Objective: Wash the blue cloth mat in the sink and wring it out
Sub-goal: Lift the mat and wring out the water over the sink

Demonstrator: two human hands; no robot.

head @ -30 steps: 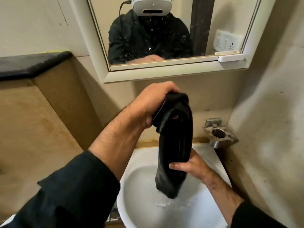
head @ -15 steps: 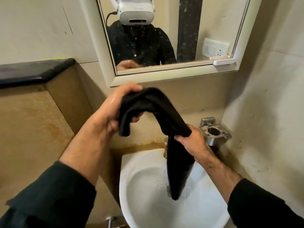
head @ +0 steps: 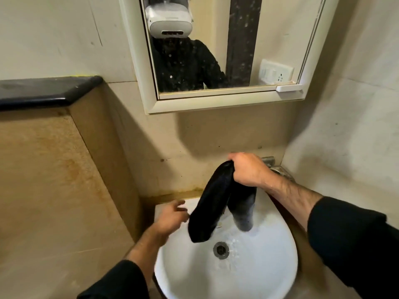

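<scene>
The cloth mat (head: 211,203) looks very dark, almost black, and hangs folded over in two drooping ends above the white sink (head: 269,275). My right hand (head: 248,169) grips it at the fold, at the top, near the wall. My left hand (head: 170,219) is at the sink's left rim, fingers spread, just beside the mat's left end and holding nothing. The drain (head: 220,249) shows below the mat, with water drops around it.
A metal tap (head: 269,160) and holder sit behind my right hand in the corner. A framed mirror (head: 216,61) hangs above the sink. A tan partition with a black ledge (head: 47,89) stands close on the left; a wall closes the right side.
My left hand let go of the mat and dropped to the sink's left rim. My right hand moved up to hold the mat at its fold, so both ends now hang down.
</scene>
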